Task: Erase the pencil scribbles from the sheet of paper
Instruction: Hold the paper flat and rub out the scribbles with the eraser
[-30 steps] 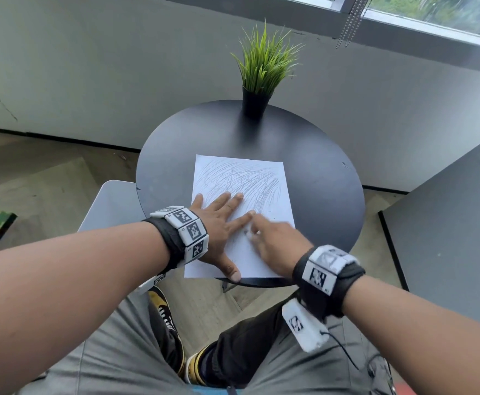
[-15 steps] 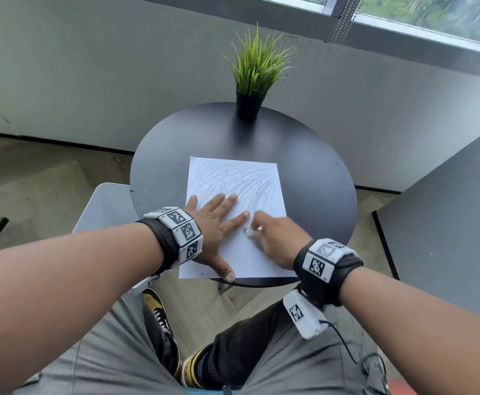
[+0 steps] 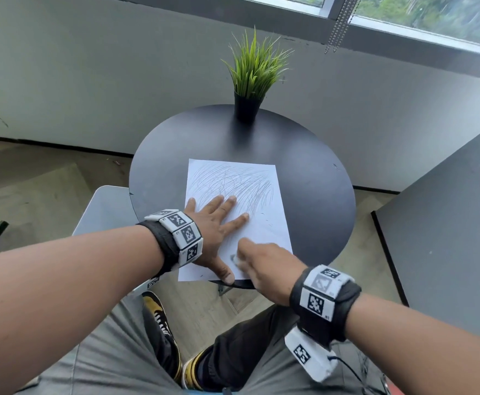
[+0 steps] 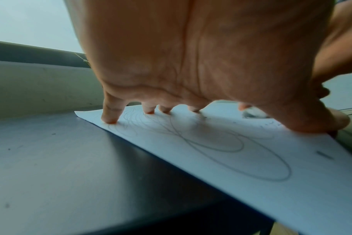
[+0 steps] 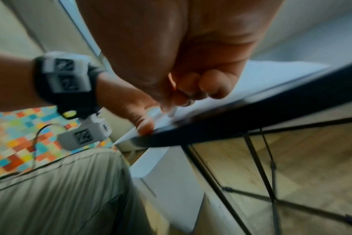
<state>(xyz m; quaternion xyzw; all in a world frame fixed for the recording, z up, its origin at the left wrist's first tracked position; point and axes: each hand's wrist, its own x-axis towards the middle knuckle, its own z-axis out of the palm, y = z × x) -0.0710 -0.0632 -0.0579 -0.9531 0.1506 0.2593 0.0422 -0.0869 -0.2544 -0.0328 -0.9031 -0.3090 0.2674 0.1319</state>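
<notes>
Left hand (image 3: 210, 232) splayed flat, fingers straight, pinning white pencil-scribbled paper sheet (image 3: 264, 223) on round black table (image 3: 318, 195). Right hand (image 3: 264, 263), fingers curled, pinches small white eraser (image 3: 236, 260) against sheet's near edge. Paper likely light, flimsy, crease-prone: pin close beside rubbing spot. Scribbles remain across far half.

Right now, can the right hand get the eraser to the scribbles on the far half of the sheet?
Probably yes: right hand pinches eraser; nothing covers the scribbles beyond the left hand.
</notes>
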